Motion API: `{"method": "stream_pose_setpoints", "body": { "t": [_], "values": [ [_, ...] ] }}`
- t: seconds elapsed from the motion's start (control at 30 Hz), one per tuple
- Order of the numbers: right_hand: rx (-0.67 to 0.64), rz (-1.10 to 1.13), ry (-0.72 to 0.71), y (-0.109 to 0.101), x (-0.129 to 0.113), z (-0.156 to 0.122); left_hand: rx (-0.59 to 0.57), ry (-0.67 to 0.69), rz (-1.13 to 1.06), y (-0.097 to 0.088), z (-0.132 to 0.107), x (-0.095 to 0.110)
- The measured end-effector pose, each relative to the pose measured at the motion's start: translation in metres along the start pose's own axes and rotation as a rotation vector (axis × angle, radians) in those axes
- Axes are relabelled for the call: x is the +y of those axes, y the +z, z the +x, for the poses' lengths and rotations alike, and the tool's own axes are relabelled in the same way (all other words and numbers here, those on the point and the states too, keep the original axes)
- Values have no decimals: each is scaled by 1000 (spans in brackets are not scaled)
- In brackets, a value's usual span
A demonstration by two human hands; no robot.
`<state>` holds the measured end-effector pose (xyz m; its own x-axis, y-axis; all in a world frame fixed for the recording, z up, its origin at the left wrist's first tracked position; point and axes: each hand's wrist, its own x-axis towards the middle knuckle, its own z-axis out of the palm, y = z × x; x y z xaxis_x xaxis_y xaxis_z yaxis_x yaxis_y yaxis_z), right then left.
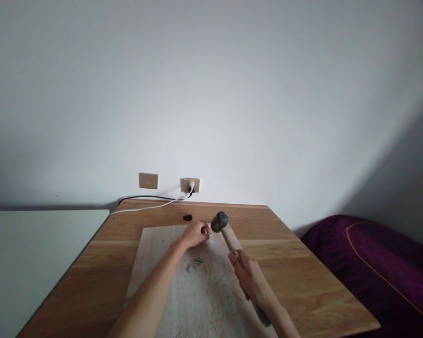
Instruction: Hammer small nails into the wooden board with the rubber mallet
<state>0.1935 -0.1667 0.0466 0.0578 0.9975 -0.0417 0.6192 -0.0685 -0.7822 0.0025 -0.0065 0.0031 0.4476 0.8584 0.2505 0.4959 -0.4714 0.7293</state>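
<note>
The right hand (pixel 250 277) grips the handle of a hammer (pixel 228 238), its head just beside the left hand (pixel 196 233), which pinches what looks like a nail (pixel 208 232), seemingly undriven, against the board (pixel 155 249), with spare nails (pixel 194 264) lying unused between both grips.

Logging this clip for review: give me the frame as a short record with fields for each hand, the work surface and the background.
left hand: pinching a nail at the board
right hand: gripping the hammer by its handle, head near the left hand
board: pale, flat on the wooden table, loose nails on it
background: wall socket with plug, purple cushion on the right
</note>
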Motion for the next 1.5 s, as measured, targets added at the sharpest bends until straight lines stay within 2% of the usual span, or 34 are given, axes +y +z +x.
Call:
{"method": "stream_pose_setpoints", "body": {
  "t": [0.33, 0.57, 0.83, 1.23, 1.37, 1.5],
  "values": [
    [-62, -88, 18, 5, 10, 4, -8, -2, 79, -1, 1, 3],
    [-11, -116, -49, 4, 10, 2, -17, -21, 74, -1, 1, 2],
    [-45, -110, 1, 2, 5, 2, -46, -42, 50, -3, 1, 2],
    [-21, -165, -35, -4, -1, 0, -45, -29, 17, -1, 2, -2],
    [-12, -191, -97, -6, -5, -2, -40, -9, 12, -1, 1, 0],
    [-69, -226, -55, -9, -5, -1, -10, -27, 35, -2, -1, 3]
  ]
}}
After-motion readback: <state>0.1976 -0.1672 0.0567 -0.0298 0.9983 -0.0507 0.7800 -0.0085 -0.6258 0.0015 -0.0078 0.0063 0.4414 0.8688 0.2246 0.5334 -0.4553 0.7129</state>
